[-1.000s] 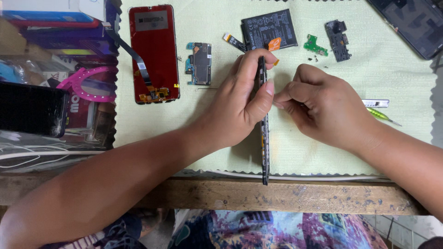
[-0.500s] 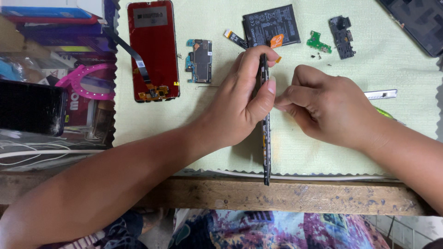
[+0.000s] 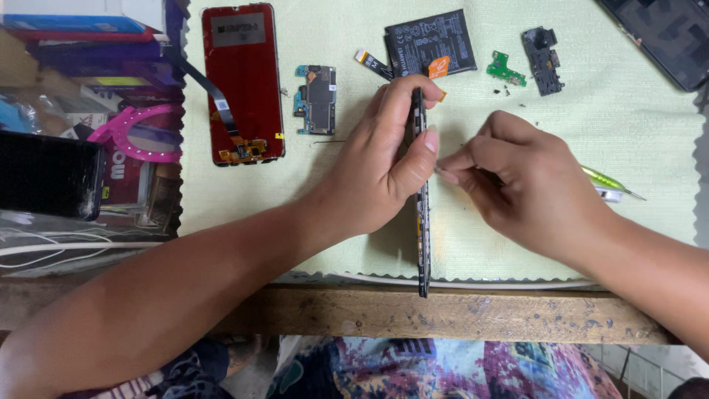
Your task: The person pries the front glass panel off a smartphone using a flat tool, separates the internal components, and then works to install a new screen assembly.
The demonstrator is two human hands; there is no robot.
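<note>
My left hand (image 3: 384, 162) grips a black phone frame (image 3: 422, 229) held on its edge, standing upright over a pale green mat (image 3: 325, 192). Thumb and fingers wrap its upper half. My right hand (image 3: 517, 177) is just to the right, fingertips pinched against the frame's side beside my left thumb. Whatever sits between those fingertips is too small to make out. The frame's lower end reaches over the wooden table edge (image 3: 517, 314).
On the mat lie a red phone screen panel (image 3: 244, 81) with a ribbon cable, a small circuit board (image 3: 317, 100), a black battery (image 3: 436, 41), a green board piece (image 3: 506, 70), a black camera bracket (image 3: 543, 59) and a green-handled tool (image 3: 609, 181). Boxes and a dark phone (image 3: 44, 174) crowd the left.
My right hand has shifted slightly right and its fingertips stay pinched at the frame's side. The left hand keeps the same grip. The view has drifted a little.
</note>
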